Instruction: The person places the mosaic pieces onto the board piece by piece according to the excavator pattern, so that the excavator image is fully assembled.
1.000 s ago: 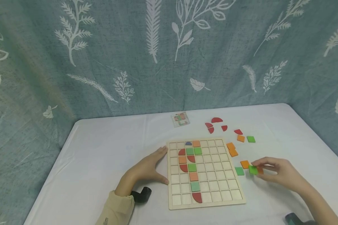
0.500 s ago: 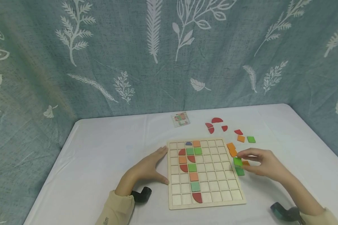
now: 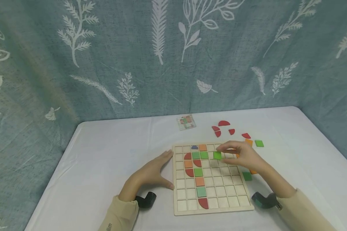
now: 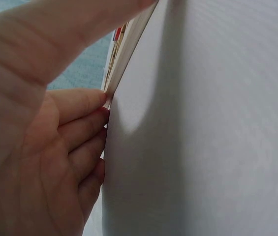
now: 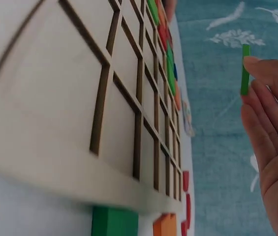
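A bright green square tile (image 3: 217,155) is pinched between thumb and fingers of my right hand (image 3: 244,155), held above the upper middle of the wooden grid board (image 3: 222,202). Seen edge-on in the right wrist view, the green tile (image 5: 245,69) is clear of the board. My left hand (image 3: 151,171) rests on the board's left edge, thumb and fingers spread; in the left wrist view its fingertips (image 4: 102,98) touch the rim. On the board lie orange tiles (image 3: 200,182), green tiles (image 3: 198,172), red quarter-circles (image 3: 203,203) and a blue half-circle (image 3: 194,147).
Behind the board lies a pattern card (image 3: 186,122). Red pieces (image 3: 224,123) are scattered at the back right. A green tile (image 3: 259,143), a darker green tile (image 3: 247,176) and orange tiles, partly hidden by my right arm, lie right of the board. A patterned curtain (image 3: 118,64) hangs behind the table.
My right hand has carried the green tile left and back, from the loose tiles on the right to over the board. My left hand has stayed put.
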Motion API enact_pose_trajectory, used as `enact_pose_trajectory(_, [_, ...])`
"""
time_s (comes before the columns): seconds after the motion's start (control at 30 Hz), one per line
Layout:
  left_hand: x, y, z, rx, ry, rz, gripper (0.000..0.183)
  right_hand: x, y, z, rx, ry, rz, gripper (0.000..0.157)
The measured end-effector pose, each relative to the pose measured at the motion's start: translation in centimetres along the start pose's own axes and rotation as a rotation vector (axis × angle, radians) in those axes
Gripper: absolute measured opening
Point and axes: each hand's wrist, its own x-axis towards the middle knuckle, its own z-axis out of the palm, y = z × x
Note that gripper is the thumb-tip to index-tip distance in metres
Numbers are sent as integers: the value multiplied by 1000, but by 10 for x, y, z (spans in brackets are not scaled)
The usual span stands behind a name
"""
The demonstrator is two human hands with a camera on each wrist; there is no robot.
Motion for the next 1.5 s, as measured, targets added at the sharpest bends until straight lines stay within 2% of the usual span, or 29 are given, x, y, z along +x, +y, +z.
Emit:
enact_pose_trajectory(0.27, [0, 1, 0, -3, -1, -6, 116, 21, 8, 15, 4, -98, -35, 30])
enact_pose_trajectory(0.53, [0, -1, 1, 3, 5, 0, 116, 30, 13, 23, -7, -188, -49, 27])
enact_pose_trajectory(0.83, [2, -2, 2, 3, 5, 0, 117, 34, 8, 29, -141, -271, -11, 22])
enact_pose_trajectory(1.2, [0, 0, 2, 7, 4, -8, 116, 35, -2, 33, -293, -264, -108, 20])
enact_pose_trajectory(1.33, [0, 0, 2, 11, 0, -7, 116, 34, -2, 31, -346, -254, -110, 19])
enact_pose_trajectory(1.5, [0, 0, 3, 12, 1, -10, 116, 33, -1, 30, -352, -258, -102, 18])
